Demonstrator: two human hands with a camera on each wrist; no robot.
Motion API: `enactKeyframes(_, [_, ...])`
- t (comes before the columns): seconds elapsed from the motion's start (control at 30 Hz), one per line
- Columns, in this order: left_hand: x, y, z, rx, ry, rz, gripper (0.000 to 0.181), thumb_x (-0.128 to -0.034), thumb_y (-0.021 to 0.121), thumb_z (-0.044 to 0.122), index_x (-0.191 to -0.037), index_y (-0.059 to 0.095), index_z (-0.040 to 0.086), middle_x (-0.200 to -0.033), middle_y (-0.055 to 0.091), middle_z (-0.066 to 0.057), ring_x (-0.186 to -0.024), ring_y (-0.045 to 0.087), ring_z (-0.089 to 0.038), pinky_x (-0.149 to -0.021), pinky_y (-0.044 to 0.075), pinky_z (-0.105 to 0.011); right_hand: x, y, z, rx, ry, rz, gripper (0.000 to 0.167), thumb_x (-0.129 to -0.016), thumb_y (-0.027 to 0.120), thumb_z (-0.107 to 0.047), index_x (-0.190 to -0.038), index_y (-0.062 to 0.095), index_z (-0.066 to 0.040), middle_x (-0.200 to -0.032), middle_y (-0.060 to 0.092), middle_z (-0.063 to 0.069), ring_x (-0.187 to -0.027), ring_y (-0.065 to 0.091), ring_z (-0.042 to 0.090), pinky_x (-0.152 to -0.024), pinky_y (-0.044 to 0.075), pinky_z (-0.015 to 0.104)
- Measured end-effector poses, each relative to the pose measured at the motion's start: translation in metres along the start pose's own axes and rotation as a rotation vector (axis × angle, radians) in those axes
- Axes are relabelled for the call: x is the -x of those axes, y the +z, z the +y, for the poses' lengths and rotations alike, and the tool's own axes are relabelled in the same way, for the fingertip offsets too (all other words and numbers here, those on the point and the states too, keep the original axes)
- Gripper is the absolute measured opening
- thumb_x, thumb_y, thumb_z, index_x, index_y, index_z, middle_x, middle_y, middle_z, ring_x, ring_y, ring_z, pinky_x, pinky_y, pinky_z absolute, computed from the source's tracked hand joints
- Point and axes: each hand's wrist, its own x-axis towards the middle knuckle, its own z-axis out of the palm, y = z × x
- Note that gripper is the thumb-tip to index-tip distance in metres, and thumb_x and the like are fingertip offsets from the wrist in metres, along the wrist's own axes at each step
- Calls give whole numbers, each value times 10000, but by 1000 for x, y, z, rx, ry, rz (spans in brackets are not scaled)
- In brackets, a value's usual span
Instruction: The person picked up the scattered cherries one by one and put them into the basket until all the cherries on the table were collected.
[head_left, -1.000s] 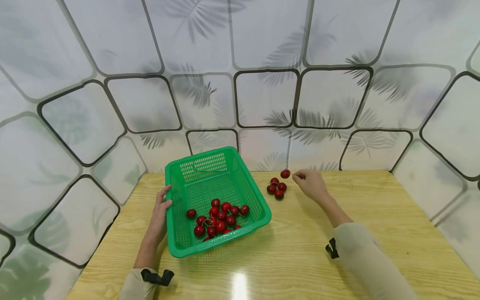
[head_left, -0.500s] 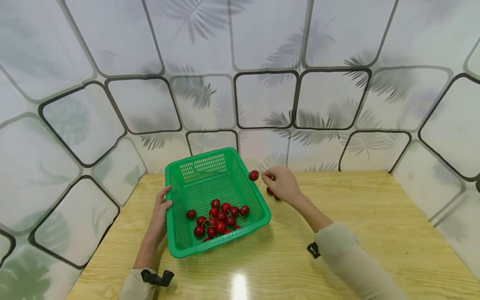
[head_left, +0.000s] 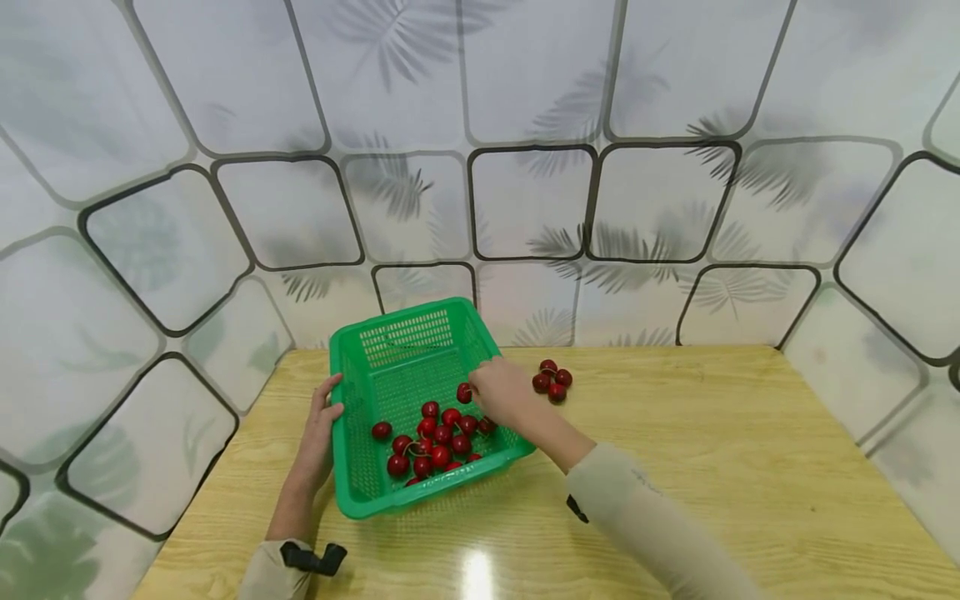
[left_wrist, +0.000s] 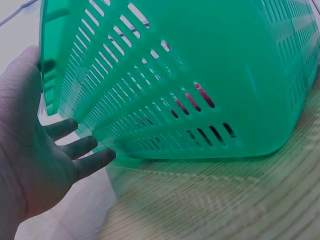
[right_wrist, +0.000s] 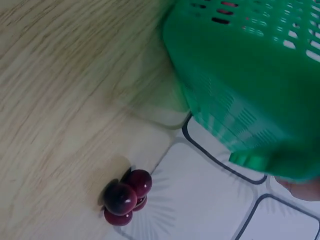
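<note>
My right hand (head_left: 508, 392) reaches over the right rim of a green plastic basket (head_left: 408, 500). It holds a dark red cherry (head_left: 465, 392) above the basket floor; the fingertips and stem are mostly hidden. Only a bit of that hand (right_wrist: 300, 190) shows in the right wrist view, beyond the basket rim. At the basket's left side, my left hand (head_left: 318, 429) holds the rim. In the left wrist view, fingers (left_wrist: 82, 148) of it lie spread against the outer wall, below the rim. Several cherries (head_left: 442, 433) lie loose in the near part of the basket.
A small cluster of cherries (head_left: 557, 390) sits on the wooden table (head_left: 675, 450), right of the basket. Behind the table's far edge rises a wall covering (head_left: 536, 200) with leaf patterns and dark rounded outlines.
My right hand has carried the cherry leftward from beside the table cluster, across the rim and down into the basket's space. My left hand and the basket have stayed in place.
</note>
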Motion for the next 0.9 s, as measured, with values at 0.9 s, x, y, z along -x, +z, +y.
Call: enactKeyframes(0.9, [2,1,-1,-8,52,-1,469,-1082,288,247,-1543,210,204,-1483,246,-226,-1086,541,-125,-815,516,-243,-8,34,-19,347,-32,-243,57,-843,734,-158,-798,727,-192,-846,715,5,-777,629,215,-699,507,365])
